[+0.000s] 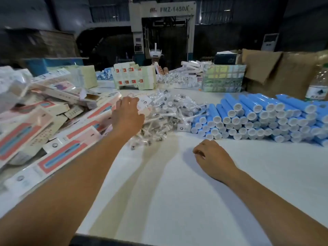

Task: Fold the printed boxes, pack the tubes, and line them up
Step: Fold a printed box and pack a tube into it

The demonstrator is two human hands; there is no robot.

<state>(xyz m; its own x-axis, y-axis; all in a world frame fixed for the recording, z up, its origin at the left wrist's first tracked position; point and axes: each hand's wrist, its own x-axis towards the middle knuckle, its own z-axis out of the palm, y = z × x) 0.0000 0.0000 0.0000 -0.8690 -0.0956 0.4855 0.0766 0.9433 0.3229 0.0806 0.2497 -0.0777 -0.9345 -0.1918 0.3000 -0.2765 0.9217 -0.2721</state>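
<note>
My left hand [126,113] reaches forward over the table, and its fingers curl onto a flat white printed box [144,103] at the edge of a heap. Packed and flat printed boxes [44,125] with pink and blue panels lie piled on the left. Small clear-wrapped applicator pieces [165,112] form a heap in the middle. Blue tubes [262,118] with white caps are stacked on their sides at the right. My right hand [211,157] rests on the white table [168,192] with loosely curled fingers and holds nothing.
Stacks of flat cartons [134,77] and a printed carton block [223,79] stand across the far side, where another person [157,57] with a headset sits. Brown cardboard [266,68] and a water bottle [317,86] are at the far right.
</note>
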